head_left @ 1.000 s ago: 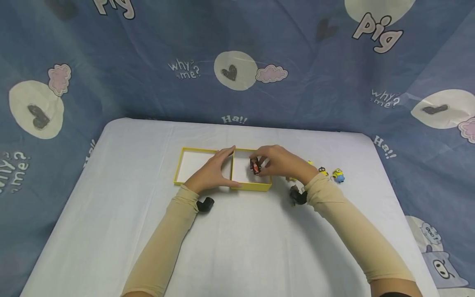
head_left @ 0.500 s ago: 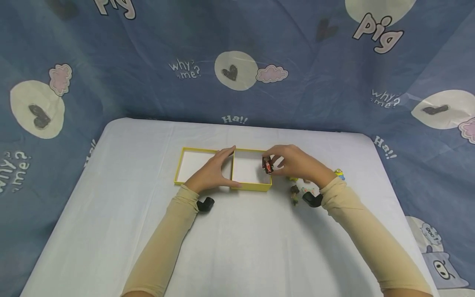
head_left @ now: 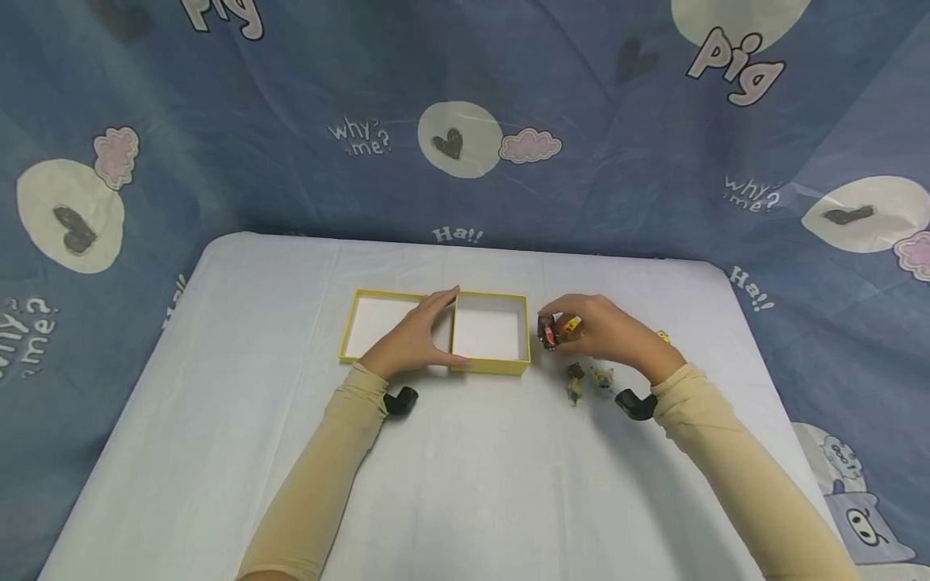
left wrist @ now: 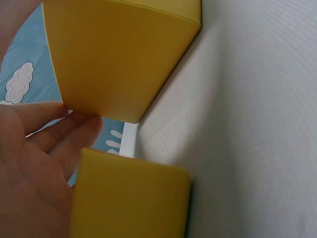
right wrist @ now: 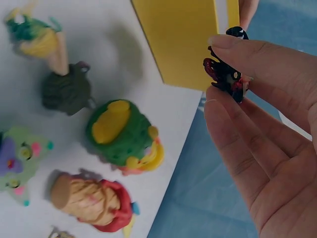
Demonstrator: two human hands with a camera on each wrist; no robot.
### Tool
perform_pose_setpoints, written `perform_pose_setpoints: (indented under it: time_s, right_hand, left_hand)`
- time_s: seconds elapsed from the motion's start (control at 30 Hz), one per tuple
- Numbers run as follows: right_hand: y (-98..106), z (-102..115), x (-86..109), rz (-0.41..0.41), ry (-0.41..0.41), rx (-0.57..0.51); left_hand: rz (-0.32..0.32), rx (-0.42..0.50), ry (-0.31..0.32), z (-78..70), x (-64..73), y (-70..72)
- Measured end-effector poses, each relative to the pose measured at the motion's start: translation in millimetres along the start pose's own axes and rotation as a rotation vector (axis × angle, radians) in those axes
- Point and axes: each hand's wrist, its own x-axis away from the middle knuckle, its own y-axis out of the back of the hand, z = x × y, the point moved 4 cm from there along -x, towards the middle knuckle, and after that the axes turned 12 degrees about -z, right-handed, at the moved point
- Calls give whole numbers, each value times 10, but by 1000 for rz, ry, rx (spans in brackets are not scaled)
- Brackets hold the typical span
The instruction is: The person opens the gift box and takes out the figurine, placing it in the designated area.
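My right hand (head_left: 613, 332) pinches a small dark figurine (head_left: 547, 332) with red on it between thumb and fingertips. It is just right of the yellow box (head_left: 494, 367), above the table. In the right wrist view the figurine (right wrist: 230, 74) looks black with dark-red parts, partly covered by the thumb. My left hand (head_left: 412, 343) grips the box at its left side, thumb at the front edge and fingers at the back edge. White inside, the box faces up. Left of it lies a shallower yellow-rimmed box half (head_left: 349, 327), partly behind the left hand.
Several figurines lie right of the box: one with a dark head (right wrist: 67, 91), a green and yellow one (right wrist: 121, 134), a tan and red one (right wrist: 94, 201) and a pale green one (right wrist: 22, 163). A yellow figurine (head_left: 663, 336) shows behind the right wrist. White cloth covers the table.
My right hand has moved to the right with the dark figurine, from above the box to beyond its right wall. The left hand stays on the box.
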Motion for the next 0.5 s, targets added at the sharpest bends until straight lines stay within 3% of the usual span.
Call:
perform_pose_setpoints:
  time_s: [0.37, 0.5]
  right_hand:
    - [35, -123, 198, -28, -32, -26]
    - [54, -150, 255, -45, -9, -47]
  left_hand:
    - [9, -3, 4, -23, 9, 13]
    - [9, 1, 9, -28, 13, 17]
